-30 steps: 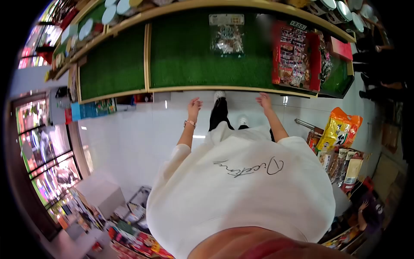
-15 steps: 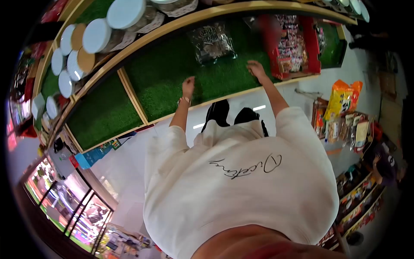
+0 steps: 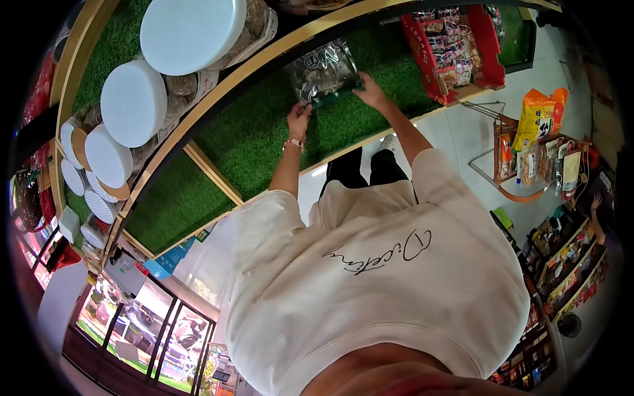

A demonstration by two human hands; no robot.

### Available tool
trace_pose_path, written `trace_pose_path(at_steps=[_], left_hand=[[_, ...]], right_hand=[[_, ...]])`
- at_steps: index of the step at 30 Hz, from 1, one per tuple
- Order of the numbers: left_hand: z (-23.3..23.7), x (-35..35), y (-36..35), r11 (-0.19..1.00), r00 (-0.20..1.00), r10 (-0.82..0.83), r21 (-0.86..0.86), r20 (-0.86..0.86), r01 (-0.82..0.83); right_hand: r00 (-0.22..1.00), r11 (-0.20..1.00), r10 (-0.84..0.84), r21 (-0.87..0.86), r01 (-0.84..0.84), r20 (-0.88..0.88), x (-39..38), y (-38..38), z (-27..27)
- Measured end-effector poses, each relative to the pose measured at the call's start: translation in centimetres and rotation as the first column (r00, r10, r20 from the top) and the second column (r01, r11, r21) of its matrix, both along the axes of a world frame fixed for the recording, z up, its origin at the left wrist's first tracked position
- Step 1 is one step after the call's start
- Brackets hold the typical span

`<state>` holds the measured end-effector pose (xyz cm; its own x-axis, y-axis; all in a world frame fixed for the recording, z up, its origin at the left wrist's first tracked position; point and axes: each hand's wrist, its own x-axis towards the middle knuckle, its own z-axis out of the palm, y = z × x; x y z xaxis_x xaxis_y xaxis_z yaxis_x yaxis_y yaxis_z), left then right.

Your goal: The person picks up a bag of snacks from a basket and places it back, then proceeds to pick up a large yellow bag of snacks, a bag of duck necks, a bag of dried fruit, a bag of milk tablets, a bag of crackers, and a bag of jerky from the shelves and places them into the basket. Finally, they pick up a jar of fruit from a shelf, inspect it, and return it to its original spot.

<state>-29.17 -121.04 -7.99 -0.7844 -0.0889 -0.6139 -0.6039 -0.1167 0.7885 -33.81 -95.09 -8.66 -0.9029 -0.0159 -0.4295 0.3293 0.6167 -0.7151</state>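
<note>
Your left hand (image 3: 299,117) and right hand (image 3: 370,92) both hold the bag (image 3: 323,69), which lies on the green shelf (image 3: 264,135) just left of the red box (image 3: 449,39). Left fingers pinch its near left corner, and right fingers are closed on its near right edge. Jars (image 3: 132,102) with white lids stand on the level above.

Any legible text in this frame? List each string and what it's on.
None reads cleanly.
White sweatshirt: black cursive script, upside down, not legible.
Clear bag between left hand and right hand: label blurred.
Orange bag: dark characters, too small.
Red box packets: print too small.
</note>
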Motion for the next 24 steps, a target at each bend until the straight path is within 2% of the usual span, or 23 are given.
trace_pose_path(at_steps=[3,6,9,10,12,13,14,15,17,18,19,21,22,23,24], left_hand=[[-1.9,4.4,-1.0,0.994,0.992,-0.093,-0.043,0.083,0.097],[-4.3,9.1,-2.2,0.956,0.94,-0.268,-0.064,0.211,0.287],[-1.6,9.5,-2.5,0.831,0.874,-0.363,-0.312,0.323,0.46],[-1.2,9.1,-2.6,0.857,0.897,-0.334,-0.303,0.289,0.417],[-1.3,7.4,-2.8,0.947,0.976,-0.201,-0.237,0.089,0.217],[-0.1,6.4,-2.4,0.975,0.993,-0.12,-0.187,-0.01,0.116],[1.1,5.2,-1.8,0.999,0.982,0.045,0.006,0.186,-0.047],[0.9,4.8,-1.8,0.999,0.971,0.015,0.037,0.24,-0.025],[0.5,3.0,-1.7,0.994,0.941,-0.058,0.102,0.335,0.025],[0.9,2.4,-0.9,0.996,0.925,-0.083,0.011,0.37,0.085],[1.2,2.2,-0.6,0.994,0.947,-0.106,0.059,0.304,0.092],[2.1,2.1,0.2,0.98,0.976,-0.14,0.161,0.166,0.114],[4.1,2.1,1.4,0.993,0.973,-0.091,0.092,0.21,0.073],[5.2,2.4,2.4,0.993,0.982,-0.118,0.023,0.145,0.116],[6.2,2.7,3.2,0.987,0.985,-0.151,-0.049,0.08,0.155]], right_hand=[[0.984,0.996,-0.002,-0.083,0.017,0.177,3.1,0.4,1.2],[0.878,0.999,0.044,-0.026,-0.036,0.477,4.9,1.4,3.8],[0.947,0.995,0.047,0.064,-0.071,0.319,5.3,1.7,3.1],[0.953,1.0,0.006,0.016,-0.012,0.302,5.3,1.5,2.7],[0.96,0.991,-0.078,-0.083,0.104,0.268,4.3,0.4,1.6],[0.94,0.978,-0.123,-0.121,0.169,0.319,3.7,-0.2,1.7],[0.915,0.959,-0.164,-0.157,0.235,0.37,3.1,-0.9,1.8],[0.885,0.933,-0.204,-0.192,0.306,0.419,2.9,-1.3,1.9],[0.881,0.915,-0.156,-0.271,0.299,0.446,2.6,-1.4,2.6],[0.881,0.905,-0.134,-0.307,0.295,0.454,2.4,-1.2,3.0],[0.856,0.886,-0.205,-0.282,0.369,0.474,2.9,-1.3,3.7],[0.928,0.849,-0.045,-0.475,0.23,0.369,4.1,-0.7,3.1],[0.937,0.895,-0.001,-0.418,0.157,0.349,4.8,-0.6,3.1],[0.942,0.931,0.043,-0.355,0.083,0.332,5.7,-0.7,3.3],[0.95,0.914,0.01,-0.387,0.118,0.313,6.9,-0.6,2.2]])
